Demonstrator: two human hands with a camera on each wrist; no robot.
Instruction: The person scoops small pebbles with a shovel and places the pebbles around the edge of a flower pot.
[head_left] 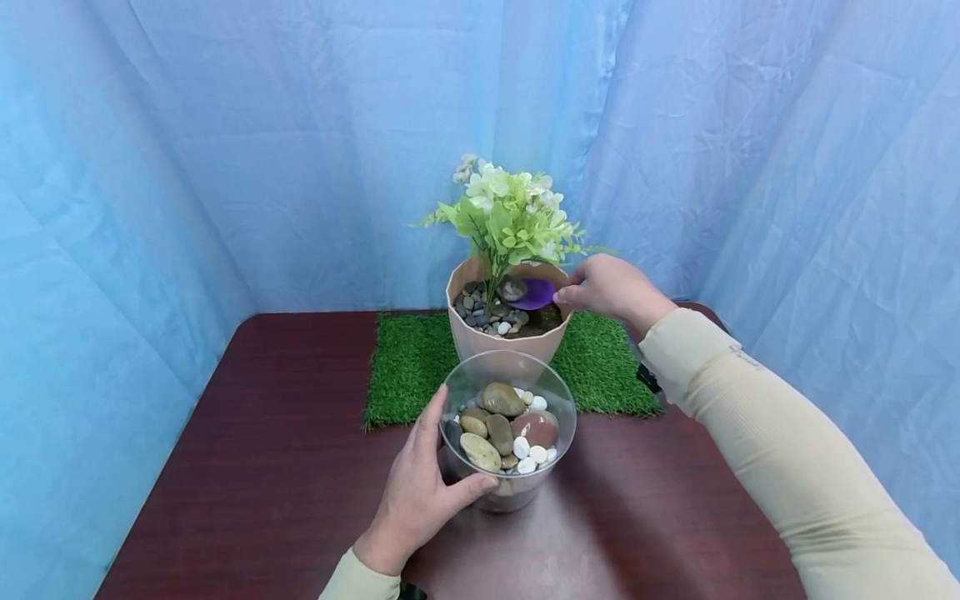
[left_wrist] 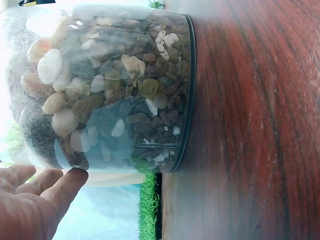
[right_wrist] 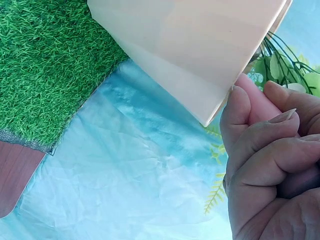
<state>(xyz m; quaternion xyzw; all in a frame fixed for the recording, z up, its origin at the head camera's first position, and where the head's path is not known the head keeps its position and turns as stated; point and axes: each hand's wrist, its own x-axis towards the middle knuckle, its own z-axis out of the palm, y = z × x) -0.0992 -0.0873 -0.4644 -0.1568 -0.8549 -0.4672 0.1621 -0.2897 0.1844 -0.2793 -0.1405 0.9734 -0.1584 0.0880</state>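
My left hand (head_left: 416, 492) holds the side of a clear plastic container (head_left: 504, 502), its thumb at the near rim and its fingers on the left wall. Large brown, reddish and white stones (head_left: 501, 433) fill it; through the wall in the left wrist view, smaller pebbles (left_wrist: 148, 88) show lower down. My right hand (head_left: 611, 287) grips a small shovel with a purple blade (head_left: 536, 294) and a pink handle (right_wrist: 260, 102). That blade is inside a beige flowerpot (head_left: 502, 337), over dark soil and beside a grey stone (head_left: 512, 289). Grey pebbles (head_left: 474, 304) surround the plant's stems.
An artificial plant (head_left: 510, 208) with white flowers and green leaves rises from the pot. Beneath the pot lies a green turf mat (head_left: 408, 367) on a dark red wooden table (head_left: 277, 458). Blue curtains (head_left: 337, 167) hang behind and at both sides.
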